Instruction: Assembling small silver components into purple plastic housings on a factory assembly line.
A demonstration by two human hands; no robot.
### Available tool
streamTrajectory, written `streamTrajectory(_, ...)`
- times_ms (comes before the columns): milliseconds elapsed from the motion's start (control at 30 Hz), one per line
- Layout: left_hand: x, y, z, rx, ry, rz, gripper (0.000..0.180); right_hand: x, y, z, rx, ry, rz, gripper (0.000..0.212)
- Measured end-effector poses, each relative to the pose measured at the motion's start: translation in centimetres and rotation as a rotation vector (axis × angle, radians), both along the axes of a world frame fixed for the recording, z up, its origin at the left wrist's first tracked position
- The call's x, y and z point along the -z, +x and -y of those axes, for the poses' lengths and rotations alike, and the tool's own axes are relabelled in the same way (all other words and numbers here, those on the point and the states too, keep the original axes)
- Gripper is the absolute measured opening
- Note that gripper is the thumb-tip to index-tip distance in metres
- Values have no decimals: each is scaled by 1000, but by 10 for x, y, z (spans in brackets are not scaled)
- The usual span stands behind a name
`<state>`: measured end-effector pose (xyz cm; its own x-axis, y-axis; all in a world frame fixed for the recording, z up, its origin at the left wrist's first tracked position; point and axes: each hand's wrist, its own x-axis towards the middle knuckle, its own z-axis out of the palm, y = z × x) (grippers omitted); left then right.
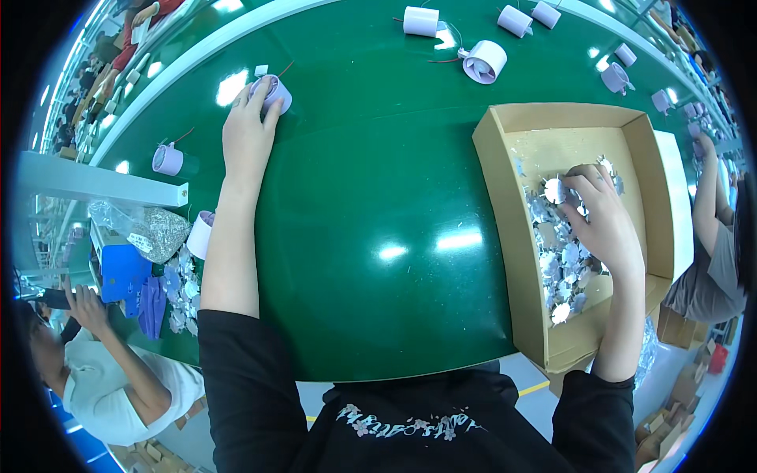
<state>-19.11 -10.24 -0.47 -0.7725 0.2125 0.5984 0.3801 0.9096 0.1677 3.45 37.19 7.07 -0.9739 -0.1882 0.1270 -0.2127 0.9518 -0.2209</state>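
At the upper left, my left hand (251, 118) is closed around a small lilac cylinder (279, 93) that has a thin red wire. The cylinder rests on the green table, partly hidden by my fingers. My right hand (601, 213) reaches into a shallow cardboard box (498, 229) on the right. Its thumb and bent fingers close on a flat, shiny metal piece (554, 191) with small tabs around its edge. Many similar metal pieces (561, 272) lie heaped beneath the hand and toward the box's near end.
More lilac cylinders, one of them wired (483, 62), stand along the far side of the green table (378, 197). A grey metal bar (102, 180) juts in at left, near a bag of small parts (162, 235) and a blue bin (122, 272). People sit on both sides.
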Motion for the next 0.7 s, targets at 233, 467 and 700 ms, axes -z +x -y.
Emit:
streamTrajectory(233, -5, 2, 6, -114, -85, -12, 46, 2, -1, 1, -1, -27, -1, 26)
streamTrajectory(467, -30, -10, -18, -143, 17, -63, 48, 3, -1, -6, 87, -101, 39, 24)
streamTrajectory(700, -38, -63, -144, 408, -210, -94, 54, 3, -7, -2, 137, -181, 11, 26)
